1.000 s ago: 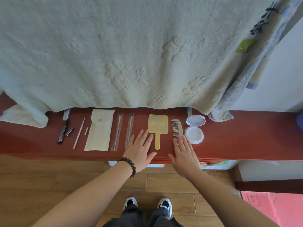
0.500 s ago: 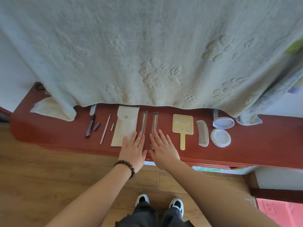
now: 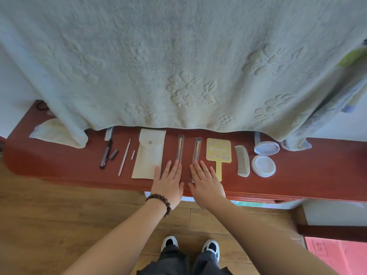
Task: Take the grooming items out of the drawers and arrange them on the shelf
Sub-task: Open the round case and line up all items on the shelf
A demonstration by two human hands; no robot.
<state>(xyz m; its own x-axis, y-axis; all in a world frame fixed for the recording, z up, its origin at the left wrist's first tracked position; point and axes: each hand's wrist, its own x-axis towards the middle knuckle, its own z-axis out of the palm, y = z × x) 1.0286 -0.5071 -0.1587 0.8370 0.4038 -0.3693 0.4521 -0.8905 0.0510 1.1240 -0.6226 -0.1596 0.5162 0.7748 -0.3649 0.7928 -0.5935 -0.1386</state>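
Observation:
A row of grooming items lies on the dark red shelf (image 3: 307, 175): a dark pen-like stick (image 3: 105, 153) with its cap (image 3: 113, 154), a thin white stick (image 3: 124, 157), a cream pouch (image 3: 148, 153), two sleeved brushes (image 3: 180, 148) (image 3: 196, 150), a yellow hand mirror (image 3: 218, 153), a pale comb (image 3: 242, 160) and an open round compact (image 3: 263, 158). My left hand (image 3: 169, 182) lies flat, fingers apart, over the pouch's corner and the left brush's lower end. My right hand (image 3: 205, 181) rests flat over the right brush's lower end, beside the mirror handle. Neither hand holds anything.
A large pale embossed towel (image 3: 178, 66) hangs over the shelf's back and hides its rear part. A folded cream cloth (image 3: 53, 133) lies at the shelf's left end. Wooden floor and my shoes (image 3: 190, 246) are below; a red mat (image 3: 335, 255) lies at the lower right.
Both hands have slid left along the shelf, from the mirror and comb to the two brushes and the pouch. Since half a second ago they have spread slightly apart.

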